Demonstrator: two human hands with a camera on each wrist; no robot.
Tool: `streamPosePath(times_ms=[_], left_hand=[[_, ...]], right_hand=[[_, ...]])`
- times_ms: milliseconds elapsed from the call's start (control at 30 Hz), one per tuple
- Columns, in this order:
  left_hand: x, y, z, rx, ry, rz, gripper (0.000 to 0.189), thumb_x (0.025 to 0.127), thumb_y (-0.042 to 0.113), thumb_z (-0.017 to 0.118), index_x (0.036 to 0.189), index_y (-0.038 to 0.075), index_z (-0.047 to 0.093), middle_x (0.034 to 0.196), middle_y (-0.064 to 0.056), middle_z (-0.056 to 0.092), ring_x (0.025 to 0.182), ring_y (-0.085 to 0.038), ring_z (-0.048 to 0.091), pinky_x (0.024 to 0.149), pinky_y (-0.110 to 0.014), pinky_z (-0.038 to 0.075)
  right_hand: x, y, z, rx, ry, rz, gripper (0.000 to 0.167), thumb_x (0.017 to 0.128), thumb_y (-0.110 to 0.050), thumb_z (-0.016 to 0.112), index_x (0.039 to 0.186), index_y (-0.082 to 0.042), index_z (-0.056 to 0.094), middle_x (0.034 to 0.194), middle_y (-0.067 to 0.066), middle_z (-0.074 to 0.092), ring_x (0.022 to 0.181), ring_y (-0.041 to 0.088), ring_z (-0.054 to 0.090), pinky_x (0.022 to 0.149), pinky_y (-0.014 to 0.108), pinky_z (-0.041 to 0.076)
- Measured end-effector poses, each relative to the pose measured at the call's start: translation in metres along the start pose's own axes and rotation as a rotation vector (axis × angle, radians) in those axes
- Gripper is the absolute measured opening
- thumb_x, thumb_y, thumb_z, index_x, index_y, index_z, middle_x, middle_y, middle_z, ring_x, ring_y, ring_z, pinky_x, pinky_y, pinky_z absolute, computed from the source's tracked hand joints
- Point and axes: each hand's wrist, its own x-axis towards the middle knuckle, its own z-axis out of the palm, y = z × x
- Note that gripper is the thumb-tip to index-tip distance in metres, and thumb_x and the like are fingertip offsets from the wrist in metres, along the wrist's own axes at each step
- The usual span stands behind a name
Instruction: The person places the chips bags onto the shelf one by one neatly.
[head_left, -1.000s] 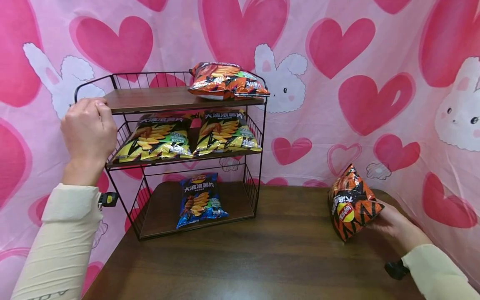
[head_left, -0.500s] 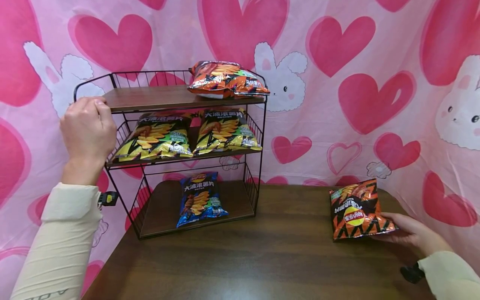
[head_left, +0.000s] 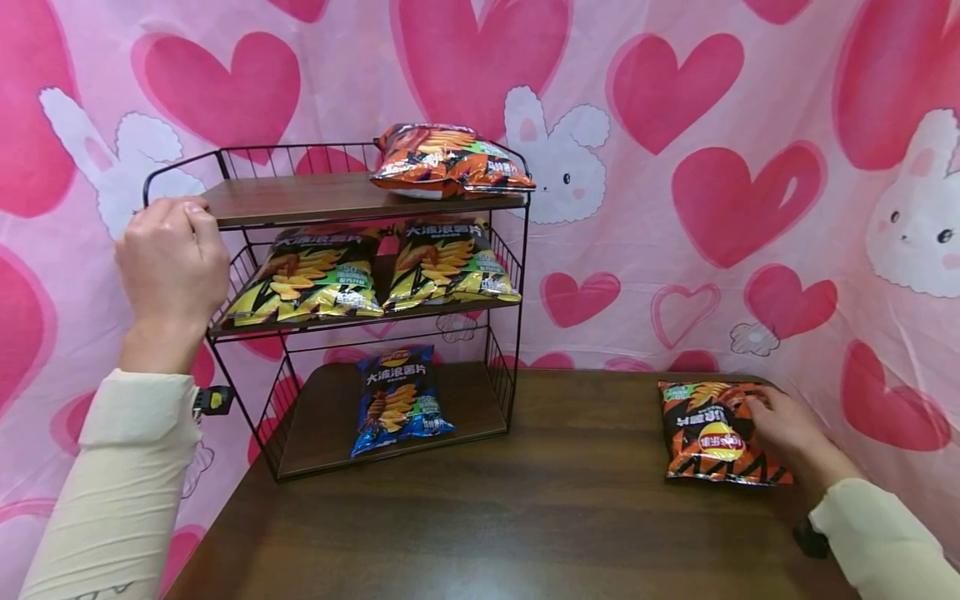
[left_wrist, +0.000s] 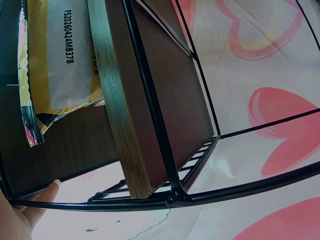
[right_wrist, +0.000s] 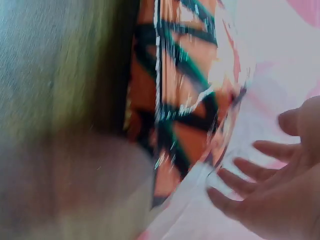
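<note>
My left hand [head_left: 172, 258] grips the front left corner of a three-tier wire rack [head_left: 300, 193] at its top shelf. In the left wrist view its fingertips [left_wrist: 47, 196] curl round the black frame. At the right of the table, an orange and black chip bag [head_left: 693, 446] lies flat, its logo towards me. Over its right side is my right hand [head_left: 786, 432], hiding part of the print. The right wrist view shows that hand [right_wrist: 280, 185] with fingers spread and loosely bent, apart from the bag [right_wrist: 192, 107].
Another orange chip bag [head_left: 450, 162] lies on the top shelf's right. Two yellow chip bags, one left [head_left: 311, 279] and one right [head_left: 450, 262], fill the middle shelf. A blue chip bag [head_left: 397, 400] lies on the bottom shelf. A pink heart-print cloth [head_left: 645, 242] hangs behind the table [head_left: 525, 517].
The orange bag, tilted up in my right hand before, has been lowered flat onto the table and let go. My right hand has moved from its edge to above it. My left hand stays put.
</note>
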Motion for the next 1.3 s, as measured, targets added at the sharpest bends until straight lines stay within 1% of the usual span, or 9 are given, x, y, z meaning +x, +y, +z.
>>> streamPosePath(times_ms=[33,100,167,267,433,567,833,967,1300], left_hand=[[0.0,0.0,0.0,-0.001,0.001,0.003,0.05,0.105,0.023,0.036,0.105,-0.013,0.072,0.106,-0.031,0.071,0.1,-0.055,0.063,0.088,-0.066,0.046],[0.0,-0.001,-0.001,-0.001,0.007,0.009,0.05,0.105,0.023,0.037,0.105,-0.013,0.072,0.105,-0.031,0.071,0.099,-0.055,0.063,0.086,-0.066,0.046],[0.0,-0.001,-0.002,-0.002,0.016,0.017,0.05,0.105,0.023,0.037,0.104,-0.014,0.072,0.104,-0.031,0.071,0.098,-0.055,0.063,0.085,-0.067,0.046],[0.0,-0.001,-0.002,-0.002,0.021,0.023,0.05,0.105,0.023,0.037,0.103,-0.014,0.071,0.103,-0.032,0.071,0.098,-0.055,0.063,0.084,-0.067,0.046],[0.0,-0.001,-0.002,0.002,0.0,0.014,0.051,0.105,0.023,0.037,0.103,-0.014,0.071,0.104,-0.032,0.071,0.099,-0.056,0.063,0.086,-0.067,0.046],[-0.001,0.001,0.0,0.001,-0.003,0.019,0.05,0.105,0.022,0.037,0.103,-0.014,0.071,0.104,-0.032,0.071,0.099,-0.056,0.063,0.086,-0.068,0.047],[-0.001,0.001,0.0,0.007,-0.003,0.011,0.05,0.105,0.022,0.036,0.103,-0.014,0.071,0.104,-0.031,0.07,0.099,-0.055,0.063,0.087,-0.068,0.046],[0.0,0.001,0.0,0.007,0.0,0.007,0.05,0.105,0.022,0.036,0.104,-0.014,0.071,0.104,-0.031,0.07,0.1,-0.055,0.063,0.087,-0.067,0.046],[0.001,0.001,0.0,0.006,0.009,0.016,0.05,0.105,0.022,0.036,0.103,-0.013,0.071,0.104,-0.031,0.071,0.099,-0.055,0.063,0.087,-0.068,0.046]], right_hand=[[0.004,-0.005,0.004,-0.077,0.046,-0.062,0.052,0.109,-0.019,0.035,0.136,0.025,0.037,0.127,0.048,0.046,0.111,0.055,0.051,0.089,0.055,0.05],[0.01,-0.014,0.013,-0.188,0.054,-0.148,0.053,0.11,-0.019,0.033,0.14,0.024,0.035,0.136,0.049,0.038,0.123,0.063,0.042,0.098,0.069,0.04],[0.017,-0.019,0.022,-0.306,0.055,-0.206,0.056,0.11,-0.023,0.034,0.141,0.023,0.035,0.141,0.049,0.034,0.13,0.066,0.034,0.104,0.075,0.029],[0.023,-0.021,0.034,-0.407,-0.027,-0.211,0.066,0.111,-0.036,0.03,0.148,0.019,0.032,0.151,0.045,0.027,0.137,0.065,0.026,0.108,0.078,0.02],[0.021,-0.011,0.045,-0.47,-0.124,-0.166,0.076,0.11,-0.049,0.028,0.149,0.015,0.035,0.154,0.043,0.023,0.14,0.066,0.019,0.109,0.08,0.012],[0.017,0.0,0.049,-0.458,-0.139,-0.133,0.078,0.109,-0.053,0.028,0.15,0.012,0.036,0.154,0.043,0.022,0.14,0.067,0.016,0.107,0.081,0.011],[0.016,0.009,0.053,-0.365,-0.183,-0.069,0.088,0.105,-0.063,0.029,0.157,0.006,0.021,0.161,0.04,0.006,0.143,0.066,0.0,0.102,0.086,0.001],[0.015,0.014,0.055,-0.334,-0.192,-0.04,0.089,0.103,-0.067,0.03,0.161,0.0,0.015,0.164,0.035,-0.003,0.143,0.066,-0.008,0.096,0.09,0.0],[0.013,0.027,0.06,-0.305,-0.182,-0.033,0.091,0.102,-0.069,0.03,0.163,-0.009,0.0,0.165,0.031,-0.014,0.143,0.064,-0.018,0.094,0.091,-0.002]])
